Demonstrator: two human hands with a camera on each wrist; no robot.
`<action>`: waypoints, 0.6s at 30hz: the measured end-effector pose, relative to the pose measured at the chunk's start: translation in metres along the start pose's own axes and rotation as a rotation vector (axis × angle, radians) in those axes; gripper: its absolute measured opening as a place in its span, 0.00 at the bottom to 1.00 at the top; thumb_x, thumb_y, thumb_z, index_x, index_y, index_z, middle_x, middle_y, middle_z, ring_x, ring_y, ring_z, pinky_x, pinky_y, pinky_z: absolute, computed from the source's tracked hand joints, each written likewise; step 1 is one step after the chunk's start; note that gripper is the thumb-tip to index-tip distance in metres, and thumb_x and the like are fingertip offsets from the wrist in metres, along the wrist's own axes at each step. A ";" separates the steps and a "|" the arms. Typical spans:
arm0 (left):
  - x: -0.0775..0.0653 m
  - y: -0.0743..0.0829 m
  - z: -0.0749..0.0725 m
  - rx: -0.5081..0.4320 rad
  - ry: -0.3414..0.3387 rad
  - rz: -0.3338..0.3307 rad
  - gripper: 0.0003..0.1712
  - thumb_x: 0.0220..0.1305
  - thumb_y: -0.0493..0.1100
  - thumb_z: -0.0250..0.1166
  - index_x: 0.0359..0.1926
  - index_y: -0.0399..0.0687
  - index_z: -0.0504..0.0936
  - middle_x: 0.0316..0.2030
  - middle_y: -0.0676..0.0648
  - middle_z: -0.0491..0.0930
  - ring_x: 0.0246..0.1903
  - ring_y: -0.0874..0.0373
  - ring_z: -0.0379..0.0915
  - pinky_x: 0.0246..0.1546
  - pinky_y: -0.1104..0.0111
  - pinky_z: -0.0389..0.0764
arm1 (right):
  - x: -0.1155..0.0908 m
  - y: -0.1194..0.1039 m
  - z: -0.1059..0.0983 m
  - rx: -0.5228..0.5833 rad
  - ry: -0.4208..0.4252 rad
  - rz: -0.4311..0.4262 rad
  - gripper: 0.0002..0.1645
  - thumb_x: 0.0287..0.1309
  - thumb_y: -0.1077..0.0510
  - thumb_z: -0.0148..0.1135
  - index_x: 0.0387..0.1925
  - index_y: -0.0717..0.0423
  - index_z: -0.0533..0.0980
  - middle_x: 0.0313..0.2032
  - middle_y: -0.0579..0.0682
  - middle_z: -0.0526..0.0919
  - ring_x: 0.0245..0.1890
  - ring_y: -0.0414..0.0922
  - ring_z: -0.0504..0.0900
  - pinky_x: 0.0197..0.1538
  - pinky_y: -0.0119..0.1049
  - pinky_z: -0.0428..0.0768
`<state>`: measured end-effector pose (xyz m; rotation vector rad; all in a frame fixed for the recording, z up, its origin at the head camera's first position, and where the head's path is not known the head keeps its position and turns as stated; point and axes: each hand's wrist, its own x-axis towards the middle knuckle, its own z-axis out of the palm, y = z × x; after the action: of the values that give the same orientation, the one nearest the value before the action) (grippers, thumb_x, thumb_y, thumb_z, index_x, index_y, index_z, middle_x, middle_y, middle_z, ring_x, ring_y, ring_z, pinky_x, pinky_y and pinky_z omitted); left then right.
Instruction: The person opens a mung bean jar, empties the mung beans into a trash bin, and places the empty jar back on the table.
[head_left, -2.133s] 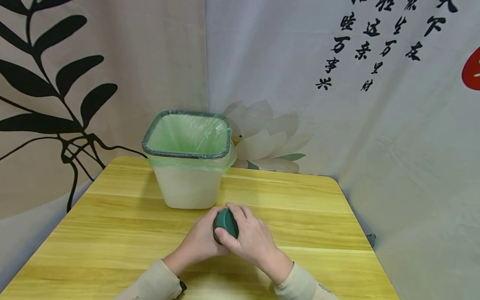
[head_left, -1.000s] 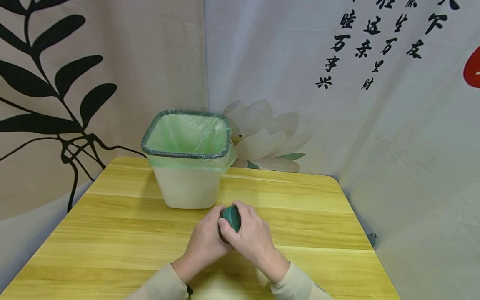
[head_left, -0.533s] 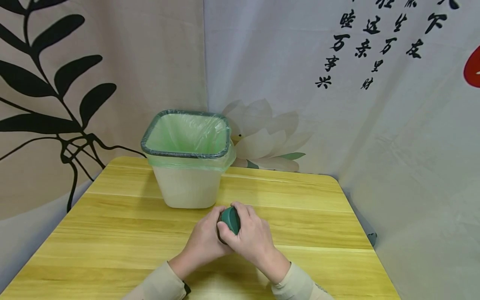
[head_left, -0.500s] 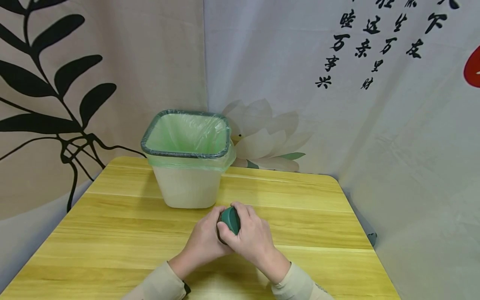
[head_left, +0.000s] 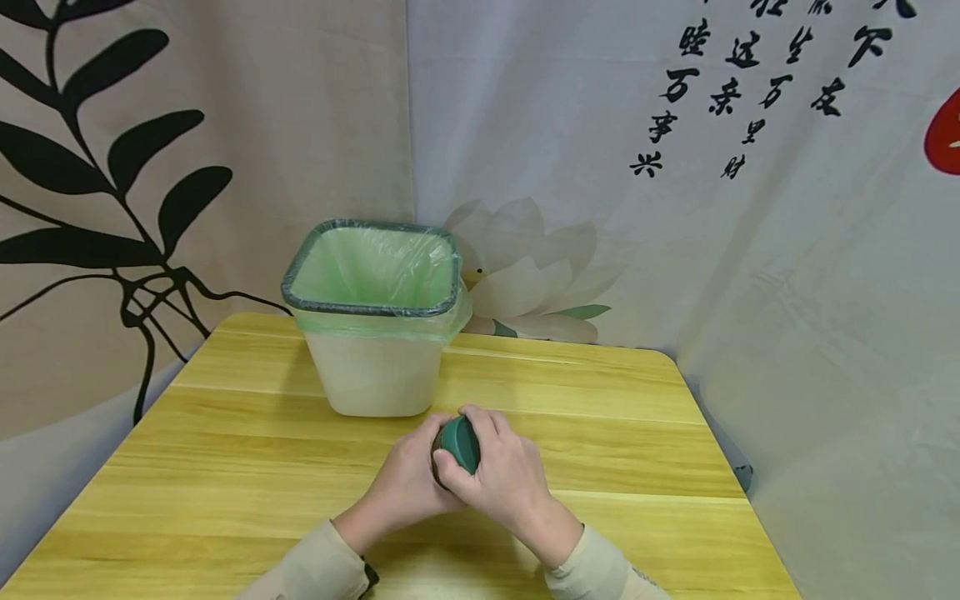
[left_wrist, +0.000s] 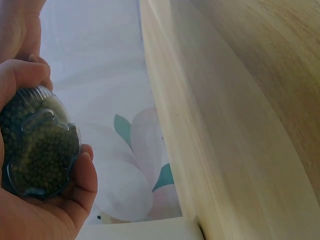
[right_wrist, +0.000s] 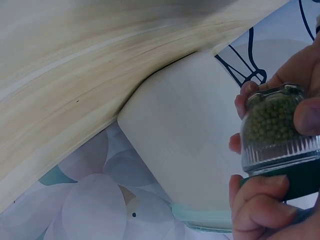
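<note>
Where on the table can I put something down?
The yellow wooden table has bare room right of the right hand, out to its right edge, and left of the left hand, out to its left edge. It's crowded in the middle: both hands hold a clear, ribbed, green-lidded jar near the green-lined white rectangular bin.

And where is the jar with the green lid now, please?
In the head view, the jar is held between the left hand and the right hand, in front of the bin, slightly towards its right side.
</note>
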<state>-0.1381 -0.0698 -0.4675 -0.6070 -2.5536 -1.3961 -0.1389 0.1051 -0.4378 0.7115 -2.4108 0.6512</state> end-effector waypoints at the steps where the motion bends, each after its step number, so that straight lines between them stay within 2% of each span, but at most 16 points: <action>1: 0.000 -0.001 0.000 -0.008 -0.008 -0.001 0.48 0.41 0.43 0.87 0.65 0.48 0.74 0.51 0.50 0.85 0.45 0.57 0.84 0.44 0.67 0.87 | 0.000 0.000 0.000 -0.002 0.006 -0.010 0.33 0.62 0.36 0.64 0.59 0.53 0.80 0.45 0.57 0.89 0.28 0.46 0.87 0.24 0.34 0.81; 13: 0.001 -0.009 -0.010 -0.150 -0.171 -0.042 0.47 0.45 0.43 0.85 0.67 0.51 0.73 0.51 0.49 0.84 0.46 0.60 0.82 0.45 0.68 0.86 | -0.002 0.005 0.003 -0.041 0.034 -0.133 0.32 0.63 0.33 0.61 0.57 0.51 0.81 0.44 0.52 0.89 0.25 0.43 0.85 0.23 0.31 0.81; 18: 0.001 -0.010 -0.010 -0.154 -0.182 -0.049 0.48 0.45 0.45 0.85 0.67 0.49 0.73 0.52 0.49 0.84 0.46 0.60 0.82 0.46 0.67 0.86 | -0.002 0.005 0.002 -0.052 0.022 -0.149 0.33 0.64 0.33 0.59 0.58 0.50 0.80 0.46 0.51 0.88 0.26 0.42 0.86 0.23 0.31 0.81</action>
<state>-0.1438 -0.0833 -0.4693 -0.7326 -2.6308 -1.6357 -0.1416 0.1085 -0.4422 0.8478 -2.3194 0.5313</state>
